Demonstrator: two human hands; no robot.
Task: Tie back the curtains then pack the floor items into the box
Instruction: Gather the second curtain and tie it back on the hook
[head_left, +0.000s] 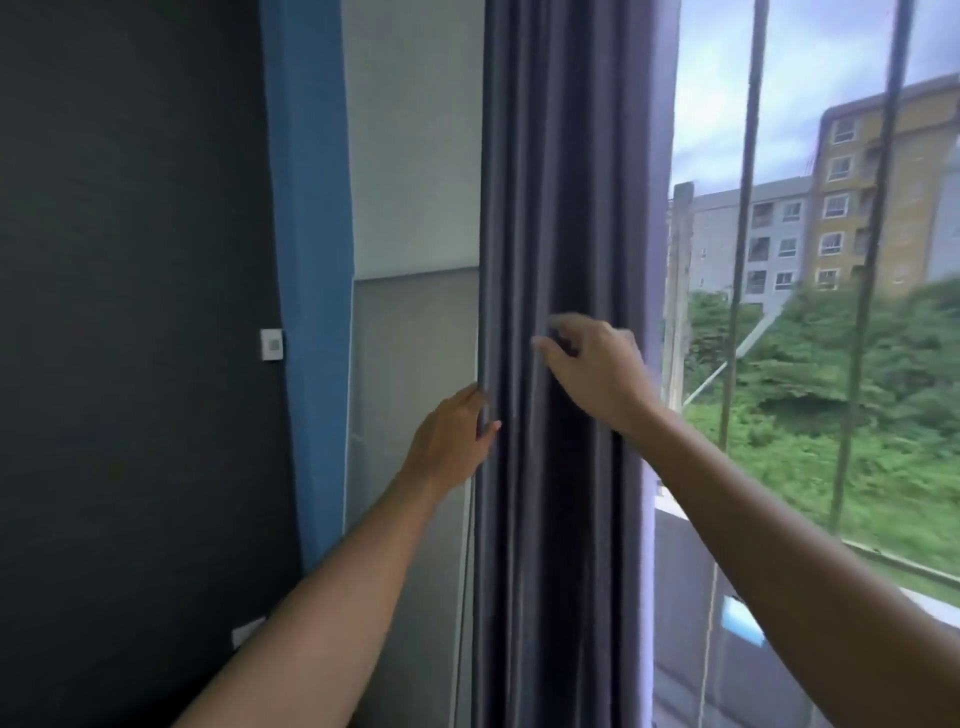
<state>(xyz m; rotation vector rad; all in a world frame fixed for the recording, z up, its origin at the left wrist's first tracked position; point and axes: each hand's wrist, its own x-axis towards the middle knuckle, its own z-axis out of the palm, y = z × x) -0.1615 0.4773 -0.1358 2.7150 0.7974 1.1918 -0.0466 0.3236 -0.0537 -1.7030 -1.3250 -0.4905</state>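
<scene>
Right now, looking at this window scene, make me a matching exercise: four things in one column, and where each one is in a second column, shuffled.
Things:
1. left hand
2. right hand
3. switch
4. yellow building

Places:
A. outside, beyond the window bars
B. on the dark wall, left of the blue strip
C. at the curtain's left edge
D. on the curtain's front folds, higher up

Pairs: 1-C, 2-D, 3-B, 4-A
</scene>
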